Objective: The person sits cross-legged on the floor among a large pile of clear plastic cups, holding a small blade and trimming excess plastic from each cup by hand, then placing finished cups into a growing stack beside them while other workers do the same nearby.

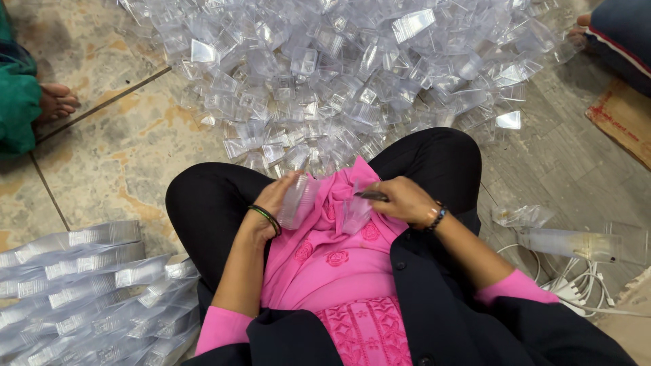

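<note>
Looking down from the head camera: a person sits cross-legged on a stone tile floor (122, 156), black trousers, pink embroidered tunic across the lap.

Left hand (274, 200), green and black bangles at the wrist, curls around a stack of clear plastic cups (298, 201); fingers closed on its side, stack held just above the lap, tilted a little toward the right hand.

Right hand (401, 200), beaded bracelet at the wrist, is closed in a pinch on a small dark tool (371, 196), possibly a blade or a pen; too small to tell. Tool tip points left toward a single clear cup (354, 213) resting on the pink cloth, just beside the right hand. The two hands are near each other, not touching.

Ahead of the knees, a large loose heap of clear plastic cups (339, 74) spreads over the floor, reaching up to the shins.

Lower left: long nested rows of cups in clear sleeves (88, 291), lying side by side on the floor.

Right side: a clear plastic tube-like piece (569, 244) and white cables (576, 285), plus a scrap of cardboard (624, 118).

Another person's bare foot (57, 102) with green clothing shows at the left edge; another foot at the top right corner.
</note>
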Action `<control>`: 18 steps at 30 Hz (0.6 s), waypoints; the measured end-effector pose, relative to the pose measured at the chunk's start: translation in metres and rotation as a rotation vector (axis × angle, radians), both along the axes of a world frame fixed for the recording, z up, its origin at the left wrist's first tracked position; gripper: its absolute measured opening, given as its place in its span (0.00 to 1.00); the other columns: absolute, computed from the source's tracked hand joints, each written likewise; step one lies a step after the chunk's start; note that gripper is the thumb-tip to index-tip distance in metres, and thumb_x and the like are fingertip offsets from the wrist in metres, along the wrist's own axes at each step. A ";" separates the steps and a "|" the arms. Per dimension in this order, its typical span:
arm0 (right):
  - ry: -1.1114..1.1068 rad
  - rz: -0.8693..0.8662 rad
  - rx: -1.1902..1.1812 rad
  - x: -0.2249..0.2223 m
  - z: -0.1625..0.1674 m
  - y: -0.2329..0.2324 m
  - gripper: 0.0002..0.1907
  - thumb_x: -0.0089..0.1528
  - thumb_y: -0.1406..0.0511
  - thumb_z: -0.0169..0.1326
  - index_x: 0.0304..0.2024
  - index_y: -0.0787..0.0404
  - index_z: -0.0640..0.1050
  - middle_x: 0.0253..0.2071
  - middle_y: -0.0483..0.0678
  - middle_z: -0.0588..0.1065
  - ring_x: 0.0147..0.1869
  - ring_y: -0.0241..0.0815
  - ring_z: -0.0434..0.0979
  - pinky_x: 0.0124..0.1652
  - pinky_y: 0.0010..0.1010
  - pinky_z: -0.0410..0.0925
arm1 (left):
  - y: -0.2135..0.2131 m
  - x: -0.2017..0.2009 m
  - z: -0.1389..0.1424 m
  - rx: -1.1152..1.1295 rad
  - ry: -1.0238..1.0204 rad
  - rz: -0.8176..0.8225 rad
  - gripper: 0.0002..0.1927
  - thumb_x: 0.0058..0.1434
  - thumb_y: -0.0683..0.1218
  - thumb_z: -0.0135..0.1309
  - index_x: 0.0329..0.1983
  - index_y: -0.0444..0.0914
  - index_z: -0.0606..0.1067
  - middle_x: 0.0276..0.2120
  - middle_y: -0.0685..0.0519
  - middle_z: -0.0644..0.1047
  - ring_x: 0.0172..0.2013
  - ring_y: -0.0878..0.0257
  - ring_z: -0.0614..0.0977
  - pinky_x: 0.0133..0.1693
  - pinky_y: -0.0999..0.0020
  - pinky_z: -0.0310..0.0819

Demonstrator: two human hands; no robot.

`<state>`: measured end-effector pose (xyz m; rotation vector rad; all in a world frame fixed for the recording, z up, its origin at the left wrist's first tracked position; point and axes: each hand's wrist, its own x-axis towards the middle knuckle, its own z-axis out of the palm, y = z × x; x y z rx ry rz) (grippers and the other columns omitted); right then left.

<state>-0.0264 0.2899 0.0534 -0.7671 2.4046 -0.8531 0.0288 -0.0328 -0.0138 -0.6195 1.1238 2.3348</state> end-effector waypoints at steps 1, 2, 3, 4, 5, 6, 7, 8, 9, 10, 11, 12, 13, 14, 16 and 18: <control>-0.039 0.032 0.054 -0.001 -0.003 -0.005 0.20 0.57 0.62 0.61 0.52 0.55 0.82 0.27 0.56 0.78 0.27 0.48 0.80 0.31 0.36 0.70 | 0.002 0.001 0.001 0.048 0.026 -0.053 0.26 0.66 0.51 0.60 0.60 0.31 0.70 0.44 0.48 0.79 0.39 0.62 0.82 0.40 0.64 0.78; -0.077 0.065 0.106 -0.002 -0.005 -0.010 0.22 0.57 0.63 0.61 0.55 0.54 0.81 0.26 0.57 0.78 0.26 0.48 0.78 0.31 0.36 0.70 | 0.004 0.003 0.002 0.094 0.053 -0.106 0.26 0.66 0.48 0.63 0.60 0.29 0.68 0.45 0.47 0.79 0.41 0.60 0.82 0.42 0.63 0.78; -0.115 0.099 0.157 -0.003 -0.006 -0.014 0.24 0.58 0.63 0.61 0.58 0.53 0.80 0.25 0.59 0.77 0.24 0.49 0.77 0.31 0.37 0.69 | 0.007 0.006 0.005 0.067 0.088 -0.152 0.30 0.62 0.47 0.63 0.63 0.31 0.67 0.48 0.48 0.78 0.44 0.61 0.82 0.44 0.65 0.78; -0.064 0.016 -0.048 -0.002 -0.006 -0.017 0.20 0.61 0.62 0.61 0.57 0.56 0.81 0.29 0.54 0.79 0.29 0.43 0.78 0.33 0.33 0.70 | 0.012 0.009 0.007 0.037 0.125 -0.195 0.34 0.58 0.46 0.64 0.65 0.33 0.65 0.50 0.49 0.77 0.46 0.63 0.82 0.47 0.68 0.78; -0.014 -0.064 -0.254 0.000 -0.004 -0.019 0.17 0.65 0.62 0.61 0.55 0.60 0.81 0.33 0.50 0.81 0.33 0.37 0.80 0.34 0.30 0.72 | 0.017 0.009 0.010 0.008 0.163 -0.236 0.38 0.55 0.44 0.65 0.68 0.35 0.63 0.53 0.50 0.77 0.49 0.64 0.81 0.50 0.70 0.78; 0.030 -0.143 -0.458 0.002 -0.002 -0.021 0.15 0.68 0.61 0.60 0.54 0.63 0.81 0.37 0.46 0.83 0.38 0.31 0.82 0.36 0.27 0.74 | 0.021 0.009 0.014 -0.093 0.230 -0.262 0.41 0.55 0.44 0.66 0.70 0.33 0.61 0.56 0.49 0.75 0.52 0.64 0.80 0.53 0.71 0.75; -0.141 -0.219 -0.441 0.004 0.001 -0.023 0.17 0.66 0.61 0.61 0.53 0.65 0.82 0.33 0.43 0.80 0.34 0.29 0.76 0.32 0.25 0.69 | 0.025 0.009 0.017 -0.191 0.295 -0.290 0.44 0.55 0.43 0.67 0.71 0.31 0.58 0.59 0.47 0.73 0.56 0.63 0.78 0.55 0.71 0.72; -0.314 -0.296 -0.420 0.007 0.004 -0.026 0.18 0.65 0.61 0.61 0.52 0.66 0.82 0.30 0.40 0.77 0.29 0.26 0.71 0.28 0.23 0.64 | 0.030 0.010 0.020 -0.288 0.358 -0.322 0.47 0.55 0.42 0.68 0.73 0.30 0.56 0.62 0.46 0.71 0.59 0.63 0.77 0.58 0.72 0.70; -0.487 -0.375 -0.398 0.011 0.007 -0.029 0.19 0.63 0.61 0.61 0.52 0.67 0.82 0.27 0.38 0.74 0.25 0.24 0.65 0.24 0.22 0.59 | 0.034 0.011 0.024 -0.263 0.330 -0.316 0.48 0.53 0.42 0.69 0.72 0.29 0.56 0.61 0.44 0.72 0.57 0.60 0.78 0.57 0.69 0.71; -0.527 -0.354 -0.401 0.013 0.010 -0.033 0.19 0.62 0.61 0.62 0.51 0.67 0.82 0.26 0.38 0.75 0.24 0.24 0.65 0.23 0.21 0.59 | 0.038 0.010 0.027 -0.238 0.306 -0.314 0.48 0.51 0.42 0.69 0.71 0.28 0.57 0.60 0.42 0.73 0.56 0.58 0.78 0.56 0.67 0.72; -0.562 -0.332 -0.405 0.015 0.012 -0.037 0.19 0.61 0.62 0.62 0.51 0.68 0.82 0.26 0.39 0.75 0.23 0.24 0.66 0.22 0.21 0.59 | 0.040 0.008 0.030 -0.213 0.287 -0.311 0.49 0.48 0.42 0.69 0.70 0.27 0.57 0.59 0.40 0.74 0.54 0.56 0.79 0.55 0.64 0.74; -0.598 -0.310 -0.407 0.016 0.015 -0.039 0.19 0.60 0.62 0.63 0.50 0.68 0.82 0.25 0.39 0.75 0.22 0.24 0.66 0.22 0.20 0.59 | 0.042 0.007 0.033 -0.221 0.296 -0.311 0.48 0.48 0.42 0.70 0.70 0.26 0.58 0.59 0.39 0.74 0.55 0.56 0.79 0.56 0.64 0.74; -0.606 -0.316 -0.416 0.016 0.018 -0.040 0.19 0.60 0.63 0.63 0.49 0.68 0.82 0.25 0.40 0.75 0.22 0.25 0.66 0.22 0.20 0.59 | 0.043 0.007 0.036 -0.228 0.303 -0.308 0.48 0.48 0.42 0.70 0.69 0.25 0.60 0.59 0.39 0.74 0.57 0.56 0.78 0.57 0.64 0.73; -0.615 -0.321 -0.425 0.017 0.020 -0.041 0.18 0.61 0.63 0.63 0.49 0.69 0.82 0.25 0.40 0.75 0.22 0.25 0.66 0.22 0.20 0.60 | 0.044 0.007 0.038 -0.236 0.309 -0.303 0.47 0.48 0.42 0.71 0.69 0.24 0.61 0.59 0.39 0.74 0.58 0.57 0.78 0.57 0.64 0.73; -0.628 -0.335 -0.444 0.018 0.022 -0.042 0.17 0.61 0.63 0.62 0.48 0.69 0.83 0.25 0.40 0.76 0.22 0.25 0.67 0.22 0.20 0.60 | 0.043 0.007 0.042 -0.296 0.370 -0.317 0.46 0.49 0.44 0.70 0.68 0.25 0.62 0.61 0.39 0.73 0.60 0.57 0.76 0.59 0.65 0.71; -0.634 -0.361 -0.464 0.019 0.022 -0.042 0.15 0.61 0.64 0.62 0.46 0.69 0.83 0.26 0.41 0.78 0.22 0.25 0.67 0.22 0.20 0.61 | 0.043 0.008 0.044 -0.393 0.410 -0.328 0.44 0.52 0.47 0.70 0.67 0.25 0.64 0.60 0.40 0.74 0.61 0.57 0.76 0.60 0.65 0.69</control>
